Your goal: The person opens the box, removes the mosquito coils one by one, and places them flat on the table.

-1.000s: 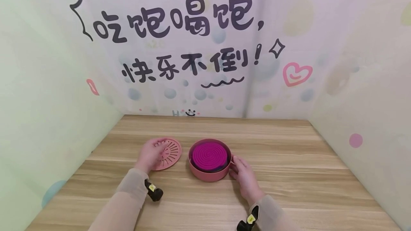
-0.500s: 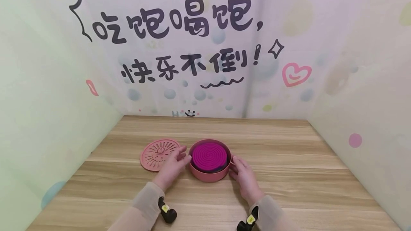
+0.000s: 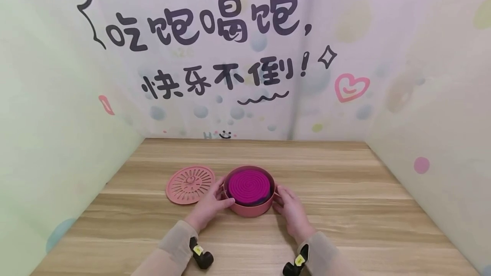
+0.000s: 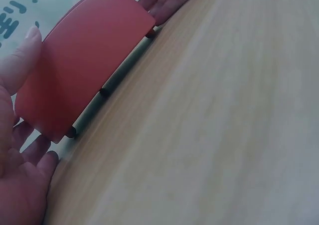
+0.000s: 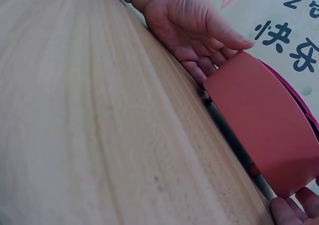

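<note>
A round pink mosquito coil holder (image 3: 248,212) stands on the table with a magenta spiral coil (image 3: 249,186) inside its rim. My left hand (image 3: 207,208) grips its left side, thumb at the front of the rim and fingers behind. On the opposite side, my right hand (image 3: 293,214) holds the holder with its fingers around the right edge. Both wrist views show the plain curved wall of the holder (image 4: 84,55) between the two hands, raised on small feet. To the left lies the pink slotted lid (image 3: 184,193), flat, with a small knob in its middle.
The wood-grain table (image 3: 364,212) extends around the holder. Pale printed cloth walls (image 3: 433,97) enclose it at the back and both sides. A small black device (image 3: 202,259) is strapped at each wrist.
My left hand has left the lid, moved right and taken hold of the holder's left side. The right hand stays at the holder's right side. The lid remains on the table.
</note>
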`<control>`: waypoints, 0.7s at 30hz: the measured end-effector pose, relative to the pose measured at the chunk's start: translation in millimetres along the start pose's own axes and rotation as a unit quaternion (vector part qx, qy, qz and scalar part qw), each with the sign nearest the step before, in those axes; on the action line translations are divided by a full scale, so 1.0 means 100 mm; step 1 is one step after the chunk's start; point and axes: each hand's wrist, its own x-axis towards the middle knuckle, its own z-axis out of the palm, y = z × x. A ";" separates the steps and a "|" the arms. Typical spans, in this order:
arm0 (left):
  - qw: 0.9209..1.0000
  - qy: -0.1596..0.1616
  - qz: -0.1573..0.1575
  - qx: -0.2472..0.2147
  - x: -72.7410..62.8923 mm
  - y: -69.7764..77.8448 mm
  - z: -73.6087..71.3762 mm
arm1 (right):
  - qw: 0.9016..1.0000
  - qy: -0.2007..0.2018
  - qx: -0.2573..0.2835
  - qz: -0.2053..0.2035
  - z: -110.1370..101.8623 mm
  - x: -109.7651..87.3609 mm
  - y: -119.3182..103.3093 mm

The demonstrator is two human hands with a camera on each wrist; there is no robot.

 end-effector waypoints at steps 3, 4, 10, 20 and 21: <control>1.000 -0.001 0.005 0.010 0.01 -0.04 -0.01 | 1.000 -0.001 -0.002 0.001 0.00 0.01 0.00; 1.000 -0.001 0.006 0.013 0.01 -0.04 -0.01 | 1.000 -0.001 -0.002 0.002 0.00 0.01 0.00; 1.000 -0.002 0.019 0.018 0.02 -0.05 -0.01 | 1.000 0.004 -0.001 0.002 0.01 0.03 0.02; 0.999 0.018 0.026 0.013 -0.01 -0.03 0.02 | 1.000 0.013 0.000 0.009 0.03 0.03 0.02; 0.999 0.020 0.026 0.014 -0.03 0.00 0.03 | 1.000 0.013 0.000 0.009 0.03 0.02 0.01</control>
